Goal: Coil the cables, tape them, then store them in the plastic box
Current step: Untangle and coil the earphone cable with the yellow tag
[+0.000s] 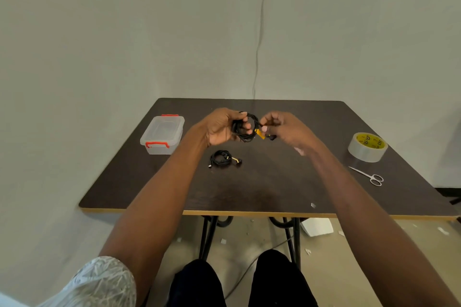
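Observation:
My left hand (220, 127) grips a coiled black cable (249, 124) held above the middle of the dark table (274, 182). My right hand (280, 128) pinches the coil's right side, where a yellow strip (259, 133) wraps the strands. A second coiled black cable (223, 158) with a yellowish band lies on the table below my left hand. The clear plastic box (162, 134) with red latches stands shut at the table's left. A roll of tape (368, 147) sits at the right.
Small scissors (369, 176) lie near the right edge, in front of the tape roll. A scrap of tape (313, 205) lies near the table's front edge. A wall stands behind and to the left of the table. My knees are below the front edge.

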Demonstrator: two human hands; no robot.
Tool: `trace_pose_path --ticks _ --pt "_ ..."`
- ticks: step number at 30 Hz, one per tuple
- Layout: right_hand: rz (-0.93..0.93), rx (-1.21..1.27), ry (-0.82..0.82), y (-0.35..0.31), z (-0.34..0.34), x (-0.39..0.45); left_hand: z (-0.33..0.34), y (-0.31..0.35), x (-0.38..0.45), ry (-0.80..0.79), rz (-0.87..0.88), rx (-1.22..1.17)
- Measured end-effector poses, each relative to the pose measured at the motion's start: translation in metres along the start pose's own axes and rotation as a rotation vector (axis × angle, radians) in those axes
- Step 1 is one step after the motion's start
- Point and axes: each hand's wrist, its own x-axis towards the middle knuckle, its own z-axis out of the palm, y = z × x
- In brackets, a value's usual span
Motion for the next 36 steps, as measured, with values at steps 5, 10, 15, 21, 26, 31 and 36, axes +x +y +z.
trace_pose_path --ticks 5,10,15,21,26,31,36 --pt "0.146 0.318 -0.069 0.018 0.007 -0.009 0.015 -0.020 0.009 0.021 -0.036 -0.068" --pt "0.263 0.158 0.043 0.039 0.000 -0.011 0.028 -0.038 0.016 0.066 -0.103 0.018" --pt "0.391 0.019 0.052 0.058 -0.012 -0.015 0.042 -0.059 0.037 0.251 -0.120 0.356" --pt "0.417 0.008 0.103 0.080 -0.022 -0.015 0.063 -0.071 0.055 0.350 -0.106 0.562" --pt "0.417 -0.366 0.205 0.102 -0.008 -0.009 0.073 -0.095 0.069 0.511 -0.094 0.895" --pt "0.416 -0.550 0.263 0.112 0.001 -0.017 0.075 -0.109 0.072 0.576 -0.063 1.025" --pt "0.402 -0.317 0.326 0.123 -0.001 -0.021 0.067 -0.103 0.072 0.541 -0.133 0.832"
